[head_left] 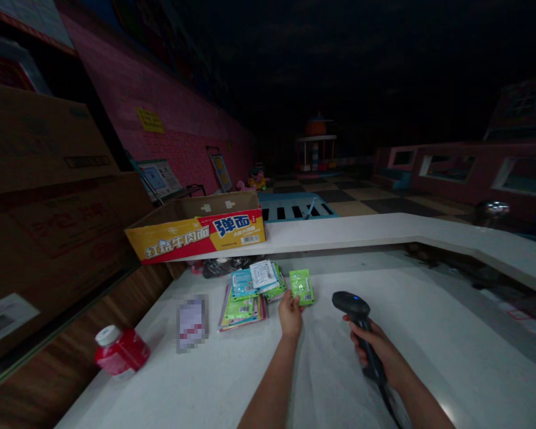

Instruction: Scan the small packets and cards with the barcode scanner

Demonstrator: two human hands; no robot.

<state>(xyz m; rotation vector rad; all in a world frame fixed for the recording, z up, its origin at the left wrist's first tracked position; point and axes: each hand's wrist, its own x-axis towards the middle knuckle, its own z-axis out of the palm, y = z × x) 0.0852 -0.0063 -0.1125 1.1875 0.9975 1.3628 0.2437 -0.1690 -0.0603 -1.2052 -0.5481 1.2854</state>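
Between the thumb and fingers of my left hand (291,316) is a green packet (302,286), gripped by its lower left part, with printing and what looks like a barcode facing me. My right hand (379,348) wraps round the handle of a black barcode scanner (361,322); a small blue light shows on its head, and a cable trails down from the grip. The scanner head points left, a little apart from the packet. Left of my left hand lies a loose pile of packets, a blue one (243,284), a white one (263,274) and green ones (240,308) among them.
A red bottle (122,353) with a white cap lies tilted at the left of the white counter (326,381). Nearby is a blurred-out item (192,323). An open noodle carton (196,232) sits on the raised ledge (339,229). Large cardboard boxes (49,238) are stacked at left.
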